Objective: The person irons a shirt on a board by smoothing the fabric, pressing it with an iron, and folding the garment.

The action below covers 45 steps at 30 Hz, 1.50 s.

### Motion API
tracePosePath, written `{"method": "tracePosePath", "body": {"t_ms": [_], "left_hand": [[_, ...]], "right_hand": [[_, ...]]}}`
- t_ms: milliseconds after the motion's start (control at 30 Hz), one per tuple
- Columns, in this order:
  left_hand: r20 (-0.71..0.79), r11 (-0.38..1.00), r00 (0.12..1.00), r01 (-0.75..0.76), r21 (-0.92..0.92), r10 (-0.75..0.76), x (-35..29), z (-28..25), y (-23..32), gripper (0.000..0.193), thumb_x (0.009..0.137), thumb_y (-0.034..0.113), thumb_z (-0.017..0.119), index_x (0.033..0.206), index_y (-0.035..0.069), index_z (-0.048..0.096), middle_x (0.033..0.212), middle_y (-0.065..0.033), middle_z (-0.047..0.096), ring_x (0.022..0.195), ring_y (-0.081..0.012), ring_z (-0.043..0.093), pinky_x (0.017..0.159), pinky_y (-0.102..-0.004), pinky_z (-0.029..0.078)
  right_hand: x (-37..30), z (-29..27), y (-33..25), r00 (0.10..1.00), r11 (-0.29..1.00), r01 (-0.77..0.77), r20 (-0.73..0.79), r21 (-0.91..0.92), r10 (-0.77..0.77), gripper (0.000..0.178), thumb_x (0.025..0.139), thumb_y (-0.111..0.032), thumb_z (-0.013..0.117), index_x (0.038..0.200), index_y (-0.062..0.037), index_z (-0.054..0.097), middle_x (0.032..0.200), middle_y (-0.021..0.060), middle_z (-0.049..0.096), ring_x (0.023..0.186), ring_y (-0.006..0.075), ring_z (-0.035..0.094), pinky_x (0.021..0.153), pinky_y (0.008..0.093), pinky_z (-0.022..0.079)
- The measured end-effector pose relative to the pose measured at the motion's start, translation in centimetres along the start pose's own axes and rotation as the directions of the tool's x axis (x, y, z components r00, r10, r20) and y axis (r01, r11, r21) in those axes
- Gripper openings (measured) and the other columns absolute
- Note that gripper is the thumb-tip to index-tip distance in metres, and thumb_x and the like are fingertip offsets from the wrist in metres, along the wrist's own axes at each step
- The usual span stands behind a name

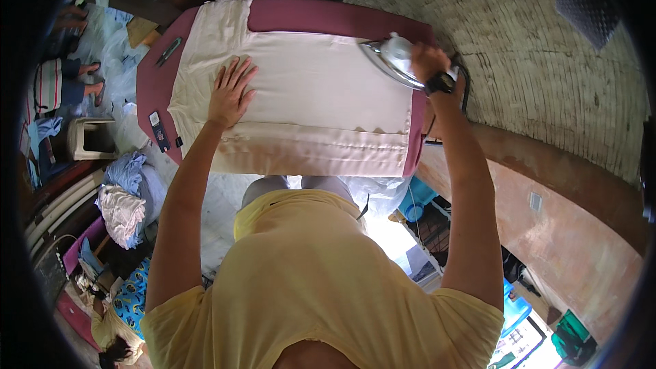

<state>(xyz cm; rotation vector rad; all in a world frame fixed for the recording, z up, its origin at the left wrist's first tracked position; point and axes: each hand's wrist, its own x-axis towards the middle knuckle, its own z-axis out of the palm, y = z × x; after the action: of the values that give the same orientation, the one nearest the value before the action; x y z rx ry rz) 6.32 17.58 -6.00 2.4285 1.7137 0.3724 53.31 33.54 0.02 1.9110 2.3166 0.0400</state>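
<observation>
A cream-coloured garment (307, 82) lies spread over a maroon padded ironing board (321, 17). At the board's right end, my right hand (429, 61) is wrapped round the handle of a silver and white clothes iron (393, 58). The iron's soleplate rests on or just over the cloth near its far right corner; which, I cannot tell. My left hand (232, 92) lies flat on the cloth left of the middle, fingers spread. A folded, seamed strip of the cloth runs along the near edge.
Small thread snippers (169, 51) and a dark narrow packet (159, 131) lie on the board's left end. Bundled cloth (123, 208) and a stool (91, 138) stand at the left. Other people are at far left and lower left. A wall (540, 191) borders the right.
</observation>
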Motion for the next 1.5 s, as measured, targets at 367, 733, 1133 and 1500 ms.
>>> {"method": "tracePosePath", "body": {"t_ms": [367,733,1133,1500], "left_hand": [[-0.229,0.998,0.972,-0.035,0.052,0.046,9.9,-1.6,-4.0,0.026,0.082,0.007,0.062,0.106,0.015,0.062,0.117,-0.0033,0.056,0.11,-0.0251,0.05,0.091,-0.0435,0.039],[-0.491,0.891,0.743,0.384,-0.242,-0.454,5.7,-4.3,-11.5,0.016,0.082,0.005,0.062,0.098,0.009,0.062,0.104,-0.0149,0.062,0.098,-0.0381,0.06,0.08,-0.048,0.048],[0.05,0.636,0.674,0.716,-0.288,-0.737,-3.1,-1.0,-17.6,0.03,0.083,0.028,0.072,0.1,0.004,0.066,0.087,-0.0137,0.068,0.084,-0.0277,0.068,0.074,-0.04,0.051],[0.592,-0.007,0.613,0.692,-0.722,-0.523,-0.7,-5.6,-18.2,0.034,0.085,0.025,0.075,0.109,0.003,0.068,0.097,-0.0021,0.067,0.087,-0.0162,0.061,0.076,-0.0328,0.049]], "right_hand": [[0.7,-4.4,-13.6,0.98,0.934,0.197,-0.02,0.3,-0.2,0.061,0.087,-0.067,0.047,0.098,-0.0121,0.072,0.088,0.0209,0.071,0.088,0.0394,0.069,0.079,0.05,0.053],[1.9,-8.3,-25.5,0.917,0.846,0.351,0.036,0.401,-0.397,0.077,0.074,-0.078,0.057,0.103,-0.0075,0.072,0.093,0.0211,0.071,0.093,0.039,0.068,0.082,0.0493,0.053],[-2.0,-7.5,-33.9,0.858,0.774,0.473,-0.019,0.421,-0.514,0.074,0.072,-0.075,0.062,0.097,-0.0058,0.071,0.087,0.0225,0.07,0.083,0.0391,0.069,0.073,0.0484,0.054],[-3.4,-7.4,-40.4,0.774,0.696,0.515,0.077,0.501,-0.628,0.072,0.082,-0.069,0.059,0.107,-0.0015,0.067,0.089,0.0242,0.07,0.09,0.0422,0.067,0.078,0.0486,0.053]]}}
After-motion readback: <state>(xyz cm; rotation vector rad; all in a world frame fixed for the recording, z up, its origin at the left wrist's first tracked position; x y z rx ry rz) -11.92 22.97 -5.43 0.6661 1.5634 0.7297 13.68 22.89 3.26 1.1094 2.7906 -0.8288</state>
